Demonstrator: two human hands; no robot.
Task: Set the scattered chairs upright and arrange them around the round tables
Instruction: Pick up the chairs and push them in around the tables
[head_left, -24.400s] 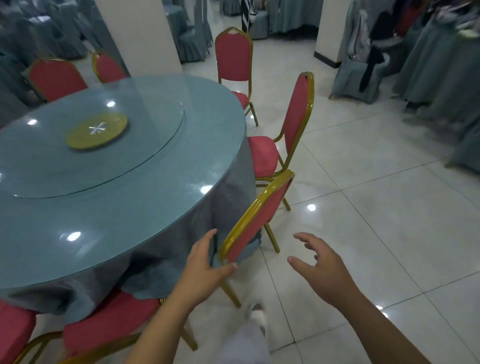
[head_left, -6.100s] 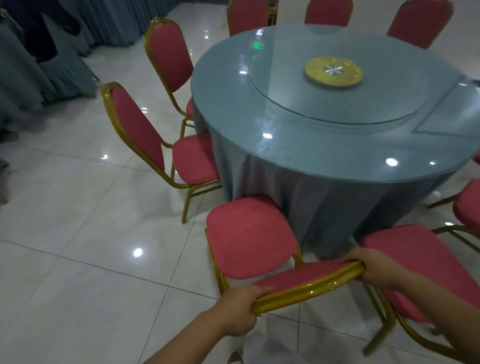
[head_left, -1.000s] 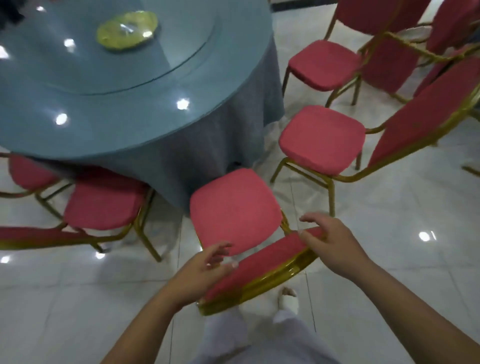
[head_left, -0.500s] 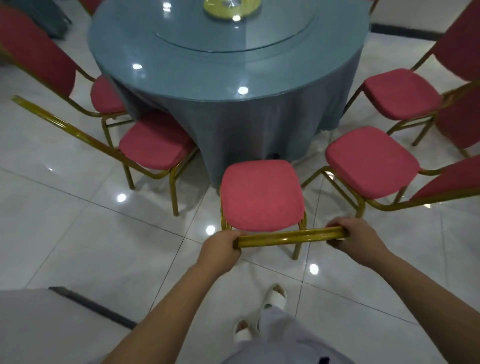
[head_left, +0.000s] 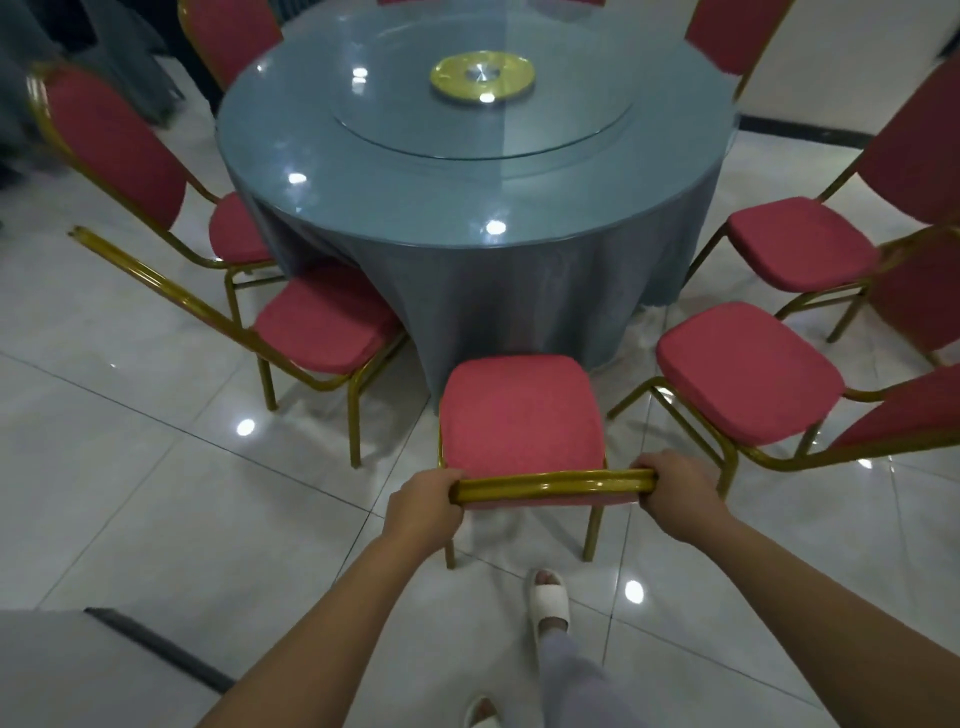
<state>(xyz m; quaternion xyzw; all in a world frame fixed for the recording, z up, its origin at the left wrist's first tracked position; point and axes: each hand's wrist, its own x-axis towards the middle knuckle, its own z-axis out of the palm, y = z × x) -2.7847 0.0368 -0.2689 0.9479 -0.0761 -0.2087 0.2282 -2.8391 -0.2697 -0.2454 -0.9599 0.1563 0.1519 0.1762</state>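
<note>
The round tabletop (head_left: 363, 208) is standing in the middle of the view, and a grey-blue tablecloth (head_left: 519, 301) is hanging from it almost down to the floor (head_left: 156, 493); a glass turntable (head_left: 571, 130) is lying on the tabletop, and it is carrying a gold disc (head_left: 482, 78) at its centre. Red chairs with gold frames are standing around the table; the left chair (head_left: 327, 327) is pointing its seat under the cloth, and the right chair (head_left: 748, 374) is sitting near the cloth as well, with its front leg reaching towards the middle. The near chair (head_left: 519, 415) is standing upright on the tiled floor between these two, apart from both; its seat is facing the table, and its front edge is lying just beside the hanging cloth, though I cannot tell if it is touching. A foot in a white slipper (head_left: 549, 603) is standing just behind its rear legs.

The left hand (head_left: 423, 512) is gripping the left end of the gold top rail of the near chair; its fingers (head_left: 444, 477) are curling over the rail, pressed together. The right hand (head_left: 675, 493) is gripping the right end in the same way; its fingers (head_left: 649, 463) are wrapping over the top of the rail, close together, and both arms are reaching forward.
</note>
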